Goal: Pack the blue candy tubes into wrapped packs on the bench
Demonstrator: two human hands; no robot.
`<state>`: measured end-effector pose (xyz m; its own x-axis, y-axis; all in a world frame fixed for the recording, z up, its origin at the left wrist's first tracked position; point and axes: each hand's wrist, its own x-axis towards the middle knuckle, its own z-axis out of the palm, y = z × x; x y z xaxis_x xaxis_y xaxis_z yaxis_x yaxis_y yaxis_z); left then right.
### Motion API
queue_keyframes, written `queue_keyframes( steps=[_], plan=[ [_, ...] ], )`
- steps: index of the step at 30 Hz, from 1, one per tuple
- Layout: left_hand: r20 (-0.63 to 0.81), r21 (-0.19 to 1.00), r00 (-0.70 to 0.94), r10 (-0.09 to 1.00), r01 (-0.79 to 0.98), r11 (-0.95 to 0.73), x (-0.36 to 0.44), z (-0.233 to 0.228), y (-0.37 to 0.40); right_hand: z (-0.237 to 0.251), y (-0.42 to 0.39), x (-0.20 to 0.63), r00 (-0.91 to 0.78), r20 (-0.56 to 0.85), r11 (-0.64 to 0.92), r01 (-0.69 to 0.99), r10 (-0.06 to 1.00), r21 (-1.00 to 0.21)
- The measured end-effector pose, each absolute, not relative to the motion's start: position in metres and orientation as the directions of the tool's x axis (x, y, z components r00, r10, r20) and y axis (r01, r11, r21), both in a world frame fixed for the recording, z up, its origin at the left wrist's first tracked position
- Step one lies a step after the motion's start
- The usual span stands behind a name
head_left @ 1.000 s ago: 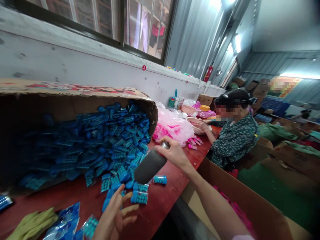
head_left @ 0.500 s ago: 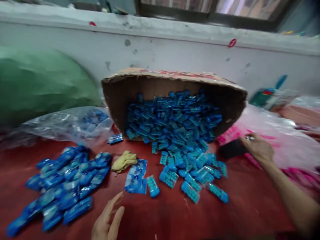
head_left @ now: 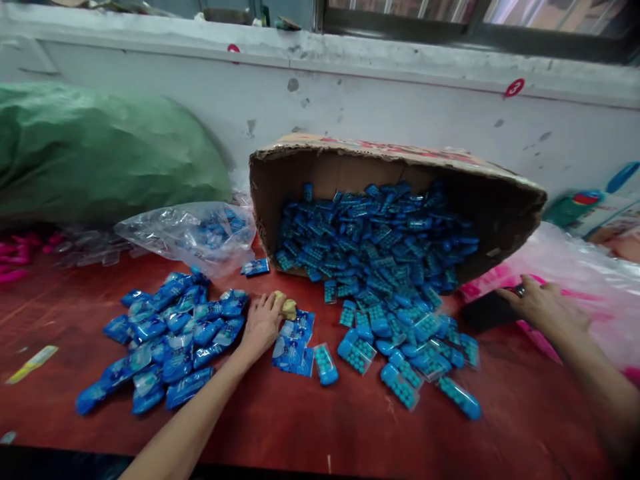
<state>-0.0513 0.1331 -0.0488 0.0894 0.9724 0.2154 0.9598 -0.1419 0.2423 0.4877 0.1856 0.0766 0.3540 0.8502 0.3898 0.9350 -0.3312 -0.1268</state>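
My left hand reaches over the left part of a crumpled yellow cloth, its fingers closing on it. A heap of sealed blue packets lies beside that hand, and flat blue packets lie just below the cloth. At the right, my right hand grips the end of a black, flat-sided object with a shiny round part near the thumb. Between the hands, small clear containers with blue caps and turquoise beads spill from a tipped cardboard box.
A clear plastic bag with blue pieces stands left of the box, before a large green sack. Pink-and-white plastic lies on the right. A yellow-and-white strip lies on the red tabletop.
My left hand has moved forward from the table's near side onto the yellow cloth. My right hand stays at the black object. The view has shifted left.
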Motion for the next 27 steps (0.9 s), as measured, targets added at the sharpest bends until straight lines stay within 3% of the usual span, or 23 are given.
queue_keyframes(
  steps=[2,4,6,8,10,13,15,20,27],
  plan=[
    [0.233,0.255,0.112,0.966,0.951,-0.172,-0.056,-0.054,0.13,0.087,0.175,0.466,0.394,0.424,-0.475,0.874,0.815,0.101],
    [0.251,0.301,0.117,0.961,0.934,-0.192,-0.059,-0.056,0.126,0.096,0.161,0.436,0.35,0.481,-0.478,0.861,0.804,0.171],
    [0.267,0.38,0.092,0.959,0.904,-0.193,-0.062,-0.057,0.125,0.101,0.145,0.395,0.247,0.553,-0.358,0.928,0.796,0.1],
    [0.27,0.463,0.036,0.962,0.871,-0.162,-0.064,-0.056,0.125,0.099,0.133,0.34,0.113,0.538,-0.081,0.993,0.835,-0.083],
    [0.264,0.504,-0.019,0.964,0.856,-0.12,-0.066,-0.054,0.126,0.09,0.128,0.274,-0.113,0.431,0.245,0.933,0.895,-0.264],
    [0.262,0.491,-0.036,0.964,0.865,-0.101,-0.067,-0.051,0.128,0.067,0.137,0.174,-0.437,0.18,0.472,0.838,0.881,-0.273],
    [0.26,0.48,-0.027,0.965,0.871,-0.105,-0.066,-0.049,0.13,0.048,0.149,0.12,-0.55,0.047,0.542,0.8,0.834,-0.257],
    [0.247,0.48,-0.08,0.966,0.876,-0.05,-0.06,-0.044,0.128,0.01,0.172,0.066,-0.64,-0.053,0.603,0.746,0.767,-0.282],
    [0.241,0.496,-0.099,0.965,0.868,-0.035,-0.047,-0.042,0.113,0.017,0.15,0.09,-0.634,0.02,0.61,0.735,0.773,-0.296]
  ],
)
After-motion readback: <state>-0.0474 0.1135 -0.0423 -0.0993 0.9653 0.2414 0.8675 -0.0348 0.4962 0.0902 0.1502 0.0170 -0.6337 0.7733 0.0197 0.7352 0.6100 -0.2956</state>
